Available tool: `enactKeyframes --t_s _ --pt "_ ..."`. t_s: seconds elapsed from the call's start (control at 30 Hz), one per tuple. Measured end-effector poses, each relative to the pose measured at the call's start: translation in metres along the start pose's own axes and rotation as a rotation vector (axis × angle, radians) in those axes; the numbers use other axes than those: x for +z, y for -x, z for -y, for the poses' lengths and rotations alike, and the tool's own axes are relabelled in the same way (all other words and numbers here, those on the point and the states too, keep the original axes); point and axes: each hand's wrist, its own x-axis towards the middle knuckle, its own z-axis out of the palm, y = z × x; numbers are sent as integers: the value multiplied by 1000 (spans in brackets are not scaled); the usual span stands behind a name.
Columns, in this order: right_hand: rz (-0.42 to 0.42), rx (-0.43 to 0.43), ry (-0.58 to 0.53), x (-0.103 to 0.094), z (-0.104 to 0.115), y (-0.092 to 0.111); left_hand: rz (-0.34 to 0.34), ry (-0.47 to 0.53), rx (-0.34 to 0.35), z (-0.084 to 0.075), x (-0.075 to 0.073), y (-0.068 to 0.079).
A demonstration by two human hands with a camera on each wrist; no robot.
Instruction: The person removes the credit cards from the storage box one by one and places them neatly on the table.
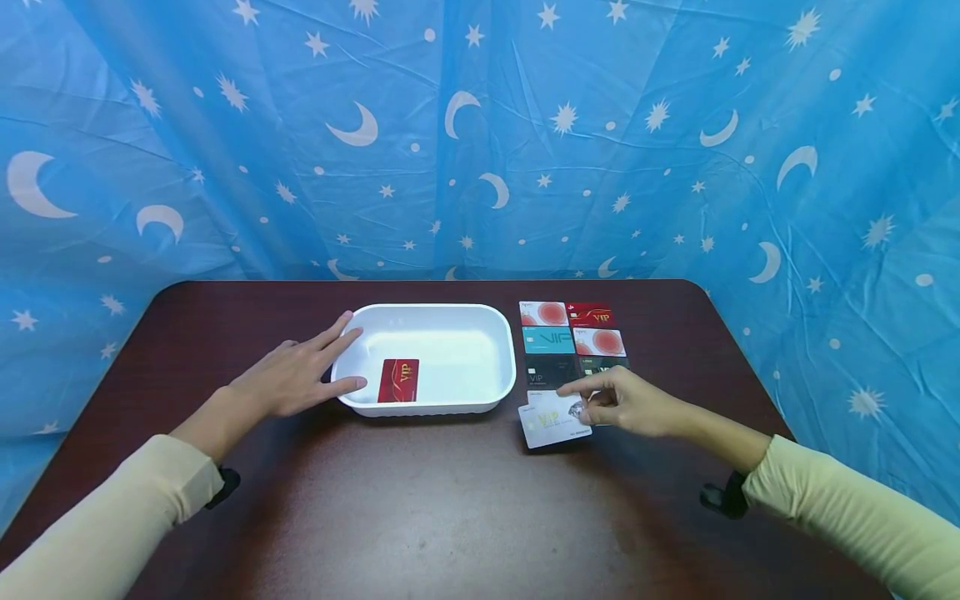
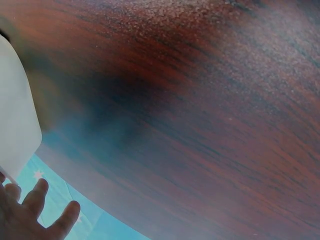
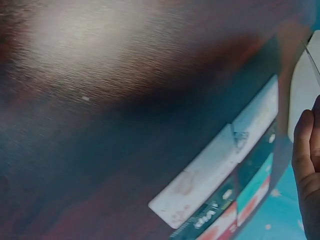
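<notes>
A white VIP card (image 1: 553,423) is pinched between the thumb and fingers of my right hand (image 1: 637,403), tilted a little above the table's near row of cards. In the right wrist view, that hand (image 3: 307,155) is at the right edge. My left hand (image 1: 296,373) rests on the left rim of a white tray (image 1: 497,407), fingers spread and fairly straight, thumb by the near corner. Inside the tray lies one red VIP card (image 1: 398,381). The left wrist view catches only some fingers of the left hand (image 2: 37,215) beside the tray's wall (image 2: 17,110).
Right of the tray, cards lie in two columns: red-circle cards (image 1: 543,313), a red card (image 1: 592,315), a teal card (image 1: 547,340), a black card (image 1: 550,371), a dark green card (image 1: 600,364). White cards (image 3: 192,182) form the near row. A blue curtain (image 1: 480,167) hangs behind the table (image 1: 450,500).
</notes>
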Motion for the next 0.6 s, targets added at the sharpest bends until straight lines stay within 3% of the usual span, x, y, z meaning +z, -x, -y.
enactKeyframes --t_s 0.37,0.6 --pt "56 35 -39 8 -19 8 -9 -3 6 -1 -1 1" --pt "56 95 -8 12 -26 10 -14 -3 10 1 0 0"
